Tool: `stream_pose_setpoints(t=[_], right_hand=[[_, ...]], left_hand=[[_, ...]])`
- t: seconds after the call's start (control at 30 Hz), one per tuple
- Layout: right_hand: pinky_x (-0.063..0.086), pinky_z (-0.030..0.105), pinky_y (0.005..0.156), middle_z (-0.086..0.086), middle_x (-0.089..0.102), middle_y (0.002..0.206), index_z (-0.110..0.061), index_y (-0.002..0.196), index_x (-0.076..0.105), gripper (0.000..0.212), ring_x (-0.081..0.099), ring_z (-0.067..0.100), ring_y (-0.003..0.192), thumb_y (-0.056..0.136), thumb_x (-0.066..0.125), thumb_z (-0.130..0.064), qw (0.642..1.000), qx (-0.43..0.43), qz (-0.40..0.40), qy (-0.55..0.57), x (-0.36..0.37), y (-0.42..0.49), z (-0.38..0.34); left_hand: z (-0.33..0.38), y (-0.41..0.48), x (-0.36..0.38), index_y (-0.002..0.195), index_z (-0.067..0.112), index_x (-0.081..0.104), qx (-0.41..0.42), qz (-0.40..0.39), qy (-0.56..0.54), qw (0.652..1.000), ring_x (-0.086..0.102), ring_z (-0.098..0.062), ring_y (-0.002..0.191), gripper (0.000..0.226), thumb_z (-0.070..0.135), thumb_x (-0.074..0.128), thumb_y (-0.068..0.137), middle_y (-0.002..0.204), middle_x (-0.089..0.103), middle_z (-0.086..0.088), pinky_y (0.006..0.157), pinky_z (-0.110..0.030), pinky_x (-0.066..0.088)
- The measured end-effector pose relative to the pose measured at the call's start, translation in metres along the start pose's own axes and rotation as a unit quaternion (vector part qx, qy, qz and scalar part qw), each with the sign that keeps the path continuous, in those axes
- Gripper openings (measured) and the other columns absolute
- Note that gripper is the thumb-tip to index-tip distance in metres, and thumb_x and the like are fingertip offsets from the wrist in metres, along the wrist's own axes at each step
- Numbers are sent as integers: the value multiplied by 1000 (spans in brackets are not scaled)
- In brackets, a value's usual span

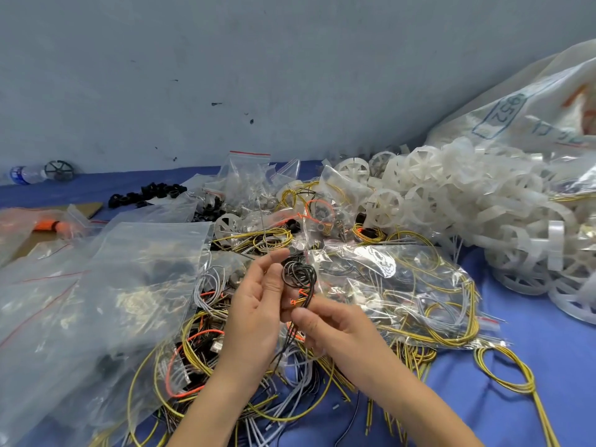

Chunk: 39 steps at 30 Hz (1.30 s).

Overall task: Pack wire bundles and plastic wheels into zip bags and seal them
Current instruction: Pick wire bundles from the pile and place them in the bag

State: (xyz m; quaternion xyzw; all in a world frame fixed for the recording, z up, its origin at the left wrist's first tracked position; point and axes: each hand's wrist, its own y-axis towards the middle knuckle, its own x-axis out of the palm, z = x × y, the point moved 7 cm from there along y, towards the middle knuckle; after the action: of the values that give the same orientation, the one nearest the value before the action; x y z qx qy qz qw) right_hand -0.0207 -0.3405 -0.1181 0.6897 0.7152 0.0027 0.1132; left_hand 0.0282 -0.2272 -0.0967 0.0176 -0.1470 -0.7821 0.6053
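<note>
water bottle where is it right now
In the head view the water bottle lies on its side at the far left, on the blue cover by the wall, just left of a dark spoked wheel.

Head camera, single wide-angle view: faces forward and down across the table [532,350], close above left hand [254,314] and right hand [332,327] at 6 o'clock; wall [225,75] at 12 o'clock.
</note>
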Motion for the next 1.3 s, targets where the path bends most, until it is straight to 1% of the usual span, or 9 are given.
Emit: stream_pose_setpoints(t=[0.17, 0.27, 0.4, 0.53, 0.63, 0.7, 0.83, 1.07, 1.3], right_hand=[[52, 38, 65, 4, 68, 67, -19, 81, 75, 14, 64, 15, 64, 93, 68, -20, 997, 38, 45, 55, -11, 4, 10], [54, 27, 64, 5, 71, 70, -23, 88, 77, 15, 67, 14, 67, 93, 68, -13, 994, 24, 64, 87, -12, 4, 9], [54, 22, 64, 5, 72, 74, -20, 100, 77, 15, 67, 14, 67, 92, 69, -10, 990, 12, 84, 115, -16, 5, 10], [53, 23, 64, 4, 73, 77, -19, 96, 77, 13, 66, 14, 68, 92, 67, -11, 984, 15, 106, 141, -21, 6, 10], [52, 21, 61, 4, 72, 75, -14, 95, 77, 13, 65, 12, 65, 92, 66, -8, 979, 20, 130, 158, -28, 6, 11], [52, 20, 59, 3, 71, 72, -11, 94, 76, 11, 64, 10, 63, 93, 65, -7, 977, 21, 142, 160, -32, 5, 11], [52, 20, 60, 2, 71, 71, -13, 91, 75, 10, 64, 11, 64, 93, 65, -13, 976, 12, 155, 153, -35, 3, 8], [52, 20, 59, 5, 70, 69, -17, 87, 75, 15, 64, 13, 61, 84, 68, -30, 973, -15, 178, 147, -37, 1, 3], [54, 27, 64, 4, 70, 70, -28, 87, 73, 9, 65, 13, 64, 88, 69, -35, 975, -16, 198, 97, -42, 0, 7]], left_hand=[[-4, -3, 4, 96, 21, 62, 27, 5, 74, 997, 70, -13, 75, 14, 32, 54, 93, 81, 73, -3, 63, -18, 52], [-9, -4, 7, 92, 28, 65, 20, -13, 111, 994, 70, -11, 79, 11, 33, 56, 95, 85, 74, 3, 65, -20, 53], [-12, -5, 9, 93, 32, 66, 2, -26, 118, 993, 70, -19, 82, 13, 37, 54, 95, 90, 75, 4, 66, -37, 58], [-13, -5, 13, 99, 36, 68, -1, -49, 108, 993, 63, -7, 60, 19, 24, 54, 99, 80, 73, 7, 52, -18, 46], [-18, -7, 17, 109, 44, 67, -1, -78, 150, 986, 55, -5, 52, 29, 21, 52, 100, 65, 66, 14, 48, -14, 42], [-19, -9, 18, 119, 45, 64, 5, -93, 186, 978, 57, -1, 56, 32, 22, 53, 99, 68, 65, 18, 53, -12, 42], [-10, -10, 20, 131, 45, 55, 87, -100, 312, 941, 61, 7, 88, 37, 27, 55, 98, 106, 66, 22, 74, -6, 42], [-1, -11, 18, 118, 45, 58, 146, -67, 359, 919, 62, 1, 100, 22, 40, 51, 98, 107, 63, 24, 70, -8, 43], [-2, -16, 25, 126, 37, 56, 172, -73, 402, 896, 56, -7, 77, 26, 37, 46, 101, 92, 51, 16, 61, -20, 43]])
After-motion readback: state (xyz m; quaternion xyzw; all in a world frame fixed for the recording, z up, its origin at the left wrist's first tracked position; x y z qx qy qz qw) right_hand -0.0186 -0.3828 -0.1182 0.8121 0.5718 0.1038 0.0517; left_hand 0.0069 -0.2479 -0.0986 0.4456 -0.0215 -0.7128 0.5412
